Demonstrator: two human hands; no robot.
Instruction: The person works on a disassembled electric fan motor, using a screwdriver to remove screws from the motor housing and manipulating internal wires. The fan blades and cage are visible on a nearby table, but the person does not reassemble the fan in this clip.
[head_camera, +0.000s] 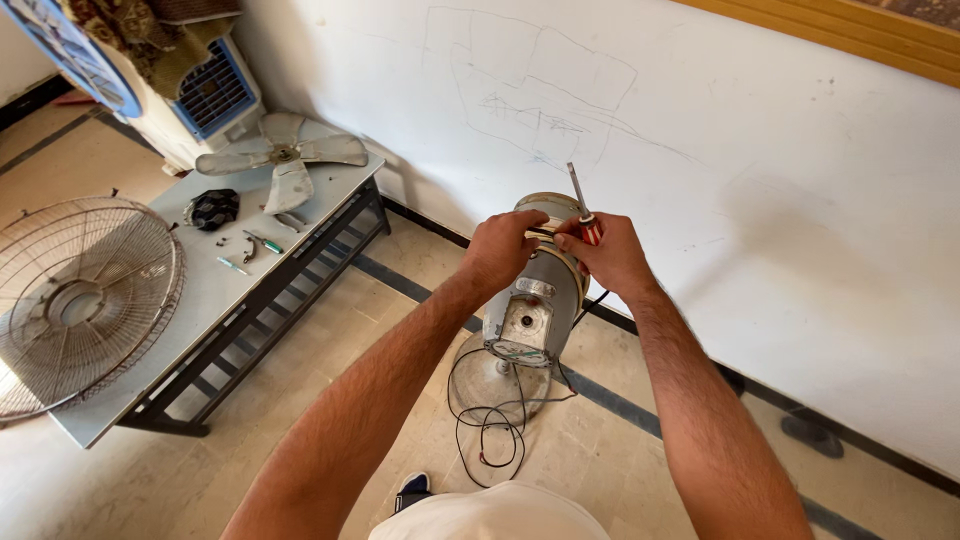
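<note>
A grey fan motor housing (532, 300) stands on a pedestal with a round base (495, 385) on the tiled floor, near the white wall. My left hand (503, 247) grips the top of the housing. My right hand (603, 252) rests on the same top from the right and holds a screwdriver (581, 207) with a red and white handle, its shaft pointing up. A black cord (490, 430) loops on the floor around the base.
A low grey table (215, 290) stands at the left with fan blades (283, 160), a wire fan guard (75, 300), a black cap (212, 208) and small tools (262, 243). An air cooler (195, 95) stands behind it. My shoe (412, 488) is near the cord.
</note>
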